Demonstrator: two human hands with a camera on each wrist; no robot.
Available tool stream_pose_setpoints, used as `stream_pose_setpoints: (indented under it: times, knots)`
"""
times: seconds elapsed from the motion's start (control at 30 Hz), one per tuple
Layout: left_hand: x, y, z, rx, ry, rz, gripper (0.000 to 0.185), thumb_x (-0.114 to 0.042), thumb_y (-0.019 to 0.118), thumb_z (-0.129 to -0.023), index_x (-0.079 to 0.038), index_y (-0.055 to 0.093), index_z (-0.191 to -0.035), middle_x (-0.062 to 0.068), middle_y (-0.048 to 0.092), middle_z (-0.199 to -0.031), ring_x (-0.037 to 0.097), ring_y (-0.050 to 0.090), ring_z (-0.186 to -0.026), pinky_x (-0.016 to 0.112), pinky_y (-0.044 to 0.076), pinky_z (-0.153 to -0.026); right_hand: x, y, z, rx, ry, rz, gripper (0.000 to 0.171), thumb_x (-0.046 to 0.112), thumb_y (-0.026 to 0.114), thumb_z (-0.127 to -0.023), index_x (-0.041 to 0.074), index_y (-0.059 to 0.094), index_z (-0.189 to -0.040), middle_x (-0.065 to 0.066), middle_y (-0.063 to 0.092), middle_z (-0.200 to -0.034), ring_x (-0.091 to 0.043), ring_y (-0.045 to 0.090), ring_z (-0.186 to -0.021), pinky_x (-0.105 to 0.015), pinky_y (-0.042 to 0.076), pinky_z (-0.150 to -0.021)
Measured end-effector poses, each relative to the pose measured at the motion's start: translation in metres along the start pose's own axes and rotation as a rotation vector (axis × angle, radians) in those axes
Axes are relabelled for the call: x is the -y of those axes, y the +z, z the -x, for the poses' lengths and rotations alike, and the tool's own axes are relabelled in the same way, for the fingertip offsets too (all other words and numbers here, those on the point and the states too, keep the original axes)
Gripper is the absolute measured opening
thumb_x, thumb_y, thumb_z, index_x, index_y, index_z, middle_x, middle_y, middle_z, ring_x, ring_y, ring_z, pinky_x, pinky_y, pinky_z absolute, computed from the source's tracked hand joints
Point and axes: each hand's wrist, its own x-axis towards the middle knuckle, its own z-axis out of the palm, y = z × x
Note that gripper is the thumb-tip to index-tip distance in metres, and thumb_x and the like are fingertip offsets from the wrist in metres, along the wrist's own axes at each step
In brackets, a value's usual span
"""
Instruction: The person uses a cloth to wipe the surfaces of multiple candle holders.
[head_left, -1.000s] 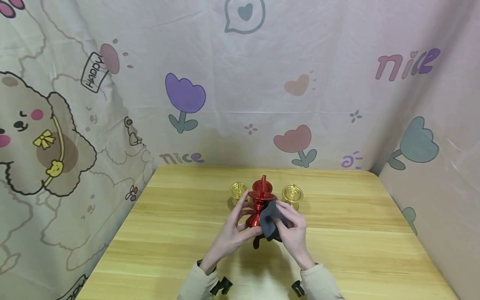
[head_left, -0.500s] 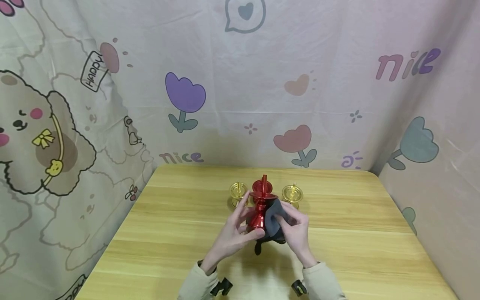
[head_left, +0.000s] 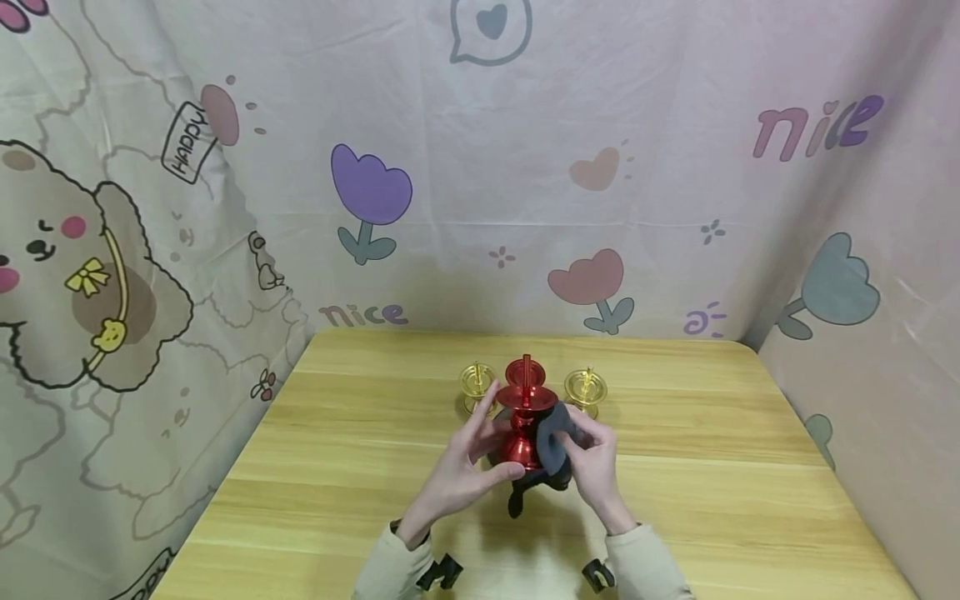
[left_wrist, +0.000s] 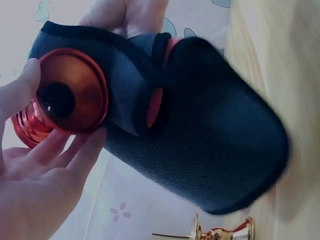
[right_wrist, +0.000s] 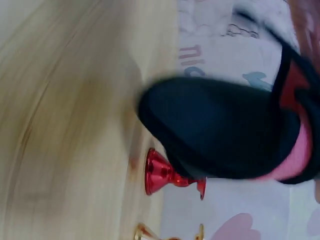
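A light wooden table (head_left: 337, 467) fills the lower middle of the head view. Behind it and along both sides a pale printed cloth (head_left: 637, 100) is hung as a backdrop. A cartoon dog (head_left: 82, 275) is printed at the left, a purple tulip (head_left: 370, 196) at upper centre, a pink tulip (head_left: 588, 283) right of centre, and the word "nice" (head_left: 817, 129) at upper right. The light is soft and even.

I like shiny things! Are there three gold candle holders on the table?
No, only two gold candle holders stand on the table, behind the red one.

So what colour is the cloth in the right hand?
Dark grey cloth, clearest in the head view.
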Motion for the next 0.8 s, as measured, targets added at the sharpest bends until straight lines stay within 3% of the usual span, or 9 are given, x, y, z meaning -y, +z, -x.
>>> stream_pose_setpoints:
  times: [0.07,0.13,0.37,0.5,0.57,0.7,0.8]
  knots:
    - [0.000,0.001,0.000,0.020,-0.015,0.016,0.101,-0.009,0.072,-0.092,-0.029,0.004,-0.164,0.025,0.061,-0.138,0.028,0.063,-0.127,0.032,0.052,-0.106,0.000,-0.002,0.000,0.001,0.072,-0.041,0.053,-0.029,0.054,-0.079,0.006,0.077,-0.112,0.013,0.075,-0.110,0.000,0.069,-0.102,-0.013,0.054,-0.085]
    - [0.000,0.002,0.000,0.014,-0.042,0.035,0.100,-0.009,0.072,-0.093,-0.029,0.004,-0.163,0.025,0.059,-0.140,0.030,0.061,-0.128,0.035,0.052,-0.106,-0.001,-0.004,0.000,0.013,0.063,-0.034,0.053,-0.029,0.055,-0.078,0.005,0.076,-0.113,0.012,0.075,-0.112,0.000,0.068,-0.104,-0.013,0.054,-0.087]
    - [0.002,0.007,-0.001,-0.132,-0.078,0.037,0.097,-0.006,0.079,-0.085,-0.025,0.021,-0.160,0.022,0.065,-0.131,0.028,0.064,-0.122,0.041,0.055,-0.102,-0.002,-0.009,-0.004,0.156,-0.133,0.063,0.060,-0.037,0.055,-0.068,-0.004,0.074,-0.115,0.006,0.069,-0.128,-0.006,0.064,-0.120,-0.016,0.053,-0.097]
    - [0.001,0.006,-0.002,-0.193,-0.078,0.015,0.095,-0.006,0.081,-0.084,-0.023,0.024,-0.158,0.020,0.067,-0.128,0.030,0.064,-0.122,0.045,0.056,-0.100,-0.003,-0.012,-0.007,0.252,-0.273,0.100,0.055,-0.036,0.056,-0.067,-0.009,0.073,-0.112,-0.005,0.070,-0.125,-0.011,0.064,-0.120,-0.018,0.053,-0.098]
    - [0.001,0.006,-0.003,-0.214,-0.067,0.012,0.094,-0.005,0.081,-0.084,-0.020,0.024,-0.158,0.021,0.067,-0.127,0.032,0.065,-0.121,0.047,0.057,-0.098,-0.004,-0.013,-0.007,0.290,-0.340,0.127,0.048,-0.031,0.060,-0.071,-0.009,0.073,-0.111,-0.012,0.072,-0.119,-0.012,0.064,-0.120,-0.019,0.052,-0.101]
    - [0.000,0.004,-0.003,-0.221,-0.061,0.032,0.095,-0.002,0.081,-0.082,-0.020,0.025,-0.157,0.021,0.068,-0.126,0.030,0.066,-0.119,0.047,0.059,-0.095,-0.005,-0.017,-0.007,0.344,-0.419,0.170,0.021,-0.008,0.067,-0.090,-0.006,0.074,-0.110,-0.023,0.070,-0.110,-0.015,0.063,-0.119,-0.021,0.050,-0.105]
    - [-0.001,0.004,-0.003,-0.208,-0.065,0.046,0.095,-0.002,0.081,-0.082,-0.023,0.025,-0.156,0.020,0.068,-0.127,0.027,0.066,-0.118,0.046,0.059,-0.093,-0.006,-0.020,-0.008,0.369,-0.436,0.181,0.020,0.008,0.067,-0.096,-0.006,0.073,-0.110,-0.024,0.069,-0.108,-0.018,0.063,-0.117,-0.021,0.049,-0.105]
